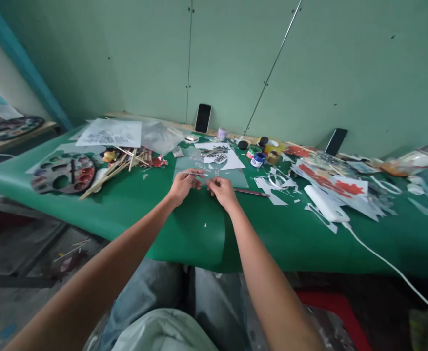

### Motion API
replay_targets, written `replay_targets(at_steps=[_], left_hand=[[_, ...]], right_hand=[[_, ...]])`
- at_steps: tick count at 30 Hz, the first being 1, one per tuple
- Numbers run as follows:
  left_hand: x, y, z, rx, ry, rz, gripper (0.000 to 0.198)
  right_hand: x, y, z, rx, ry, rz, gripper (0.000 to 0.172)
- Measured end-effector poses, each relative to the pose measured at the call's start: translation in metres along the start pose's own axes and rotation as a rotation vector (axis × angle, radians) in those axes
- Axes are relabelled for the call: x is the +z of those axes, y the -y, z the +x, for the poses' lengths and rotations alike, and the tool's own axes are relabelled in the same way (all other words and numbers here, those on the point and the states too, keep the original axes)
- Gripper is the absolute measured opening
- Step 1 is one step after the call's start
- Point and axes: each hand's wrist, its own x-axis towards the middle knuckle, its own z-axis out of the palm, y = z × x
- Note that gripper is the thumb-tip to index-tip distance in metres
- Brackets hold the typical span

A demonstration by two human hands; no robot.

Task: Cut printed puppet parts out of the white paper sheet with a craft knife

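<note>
Clock: centring on your hands, with 12 pointing to the green wall [140, 58].
Palette: lying at 9 on the green tabletop [195, 239], paint filling its wells.
Printed sheet: lying at 10, well apart from your hands.
Wooden sticks [116, 168]: bunching between 9 and 10, near the palette.
Left hand [186, 185]: fingers curling, only slightly apart, apparently holding a thin pale strip [199, 174]; grip details too small to tell.
Thin pale strip: sitting at your left fingertips, pointing toward 3, over the near part of the translucent sheet [184, 165].
Patterned cutouts [219, 157]: lying at 12 to 1 on white paper [235, 161], just beyond your fingers.
Right hand [221, 190]: thumb and fingertips drawing close together, just beside the left; can't tell if they're gripping anything.
Slim tool [252, 192]: lying at 3, just beside your right hand.
Paint jars [258, 160]: standing at 2, near the white paper.
Paper scraps [275, 197]: scattering at 3, beyond the slim tool.
White device [325, 204]: lying between 3 and 4, cord trailing toward 4.
Handling well: probably working small, light pieces, so you're best pinching gently by edges, steadying both wrists on the tabletop and leaving the cutouts undisturbed.
Watch: bending or dropping likely if you're squeezing hard.
</note>
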Motion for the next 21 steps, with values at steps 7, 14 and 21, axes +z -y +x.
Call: replay_targets(at_steps=[7,14,21], left_hand=[[0.0,0.012,0.009,-0.102,0.072,0.218,0.027],[0.003,0.006,0.004,-0.02,0.141,0.496,0.026],[-0.005,-0.005,0.003,0.077,-0.06,0.783,0.027]], right_hand=[[0.013,0.002,0.006,0.094,-0.051,0.008,0.035],[0.014,0.003,0.006,0.185,-0.039,-0.053,0.034],[0.014,0.004,0.004,0.209,-0.051,-0.114,0.035]])
